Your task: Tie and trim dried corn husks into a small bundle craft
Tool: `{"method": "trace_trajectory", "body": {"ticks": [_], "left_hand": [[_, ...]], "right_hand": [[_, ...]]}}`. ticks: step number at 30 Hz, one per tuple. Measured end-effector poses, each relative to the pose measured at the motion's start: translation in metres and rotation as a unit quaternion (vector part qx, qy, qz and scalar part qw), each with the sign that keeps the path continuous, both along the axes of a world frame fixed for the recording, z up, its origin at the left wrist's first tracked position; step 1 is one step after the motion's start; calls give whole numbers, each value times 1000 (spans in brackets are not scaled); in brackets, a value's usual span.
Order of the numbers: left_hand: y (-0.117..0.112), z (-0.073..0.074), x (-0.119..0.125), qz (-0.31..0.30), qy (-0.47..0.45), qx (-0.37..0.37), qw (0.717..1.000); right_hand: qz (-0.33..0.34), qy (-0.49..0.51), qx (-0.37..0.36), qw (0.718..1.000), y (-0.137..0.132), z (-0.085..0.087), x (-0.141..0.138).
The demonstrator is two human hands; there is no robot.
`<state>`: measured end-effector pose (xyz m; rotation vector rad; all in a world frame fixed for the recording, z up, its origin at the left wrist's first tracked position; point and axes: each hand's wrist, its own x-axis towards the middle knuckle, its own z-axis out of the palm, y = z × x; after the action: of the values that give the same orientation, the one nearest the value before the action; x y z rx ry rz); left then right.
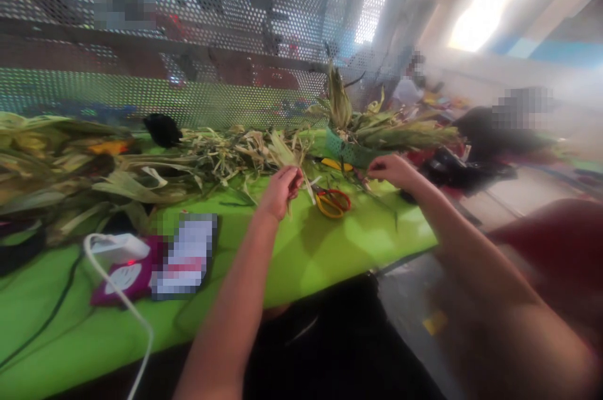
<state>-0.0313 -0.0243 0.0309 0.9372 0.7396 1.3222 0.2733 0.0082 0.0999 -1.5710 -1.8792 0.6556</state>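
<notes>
My left hand (281, 191) is closed around a pale corn husk (288, 152), which fans out above the fist. A short end of it pokes out below the fingers. To the right, my right hand (389, 172) is raised over the table with its fingers pinched together; whatever they hold, if anything, is too small to make out. Between the hands lies a pair of scissors (333, 202) with red and yellow handles. Behind it sits a yellow-handled tool (336, 164), its kind unclear. A green basket (348, 150) full of dried corn husks stands just beyond my right hand.
Loose husks (141, 177) and shredded strips cover the left and back of the green table (301, 262). Near left are a white charger (120, 248) with a cable, a purple packet (106, 290) and a blurred-out flat item (188, 252). A perforated screen (211, 67) rises behind; people sit at right.
</notes>
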Motion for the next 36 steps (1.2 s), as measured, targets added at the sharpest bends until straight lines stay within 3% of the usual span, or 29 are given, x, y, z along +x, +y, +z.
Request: {"method": "trace_trajectory", "body": {"ticks": [6, 10, 17, 24, 32, 36], "left_hand": [[-1, 0, 3, -6, -6, -4, 1000], [-3, 1, 5, -21, -15, -14, 1000], [-10, 5, 14, -65, -50, 8, 997], [-12, 7, 13, -23, -76, 25, 996], [-12, 6, 14, -30, -98, 6, 995], [-10, 4, 14, -34, -110, -3, 993]], "right_hand": [[-6, 47, -11, 999, 5, 21, -8], [-22, 152, 8, 988, 3, 27, -21], [97, 236, -75, 964, -10, 8, -72], [175, 176, -7, 969, -10, -1, -121], [157, 182, 38, 970, -6, -10, -130], [185, 265, -39, 946, -7, -17, -133]]}}
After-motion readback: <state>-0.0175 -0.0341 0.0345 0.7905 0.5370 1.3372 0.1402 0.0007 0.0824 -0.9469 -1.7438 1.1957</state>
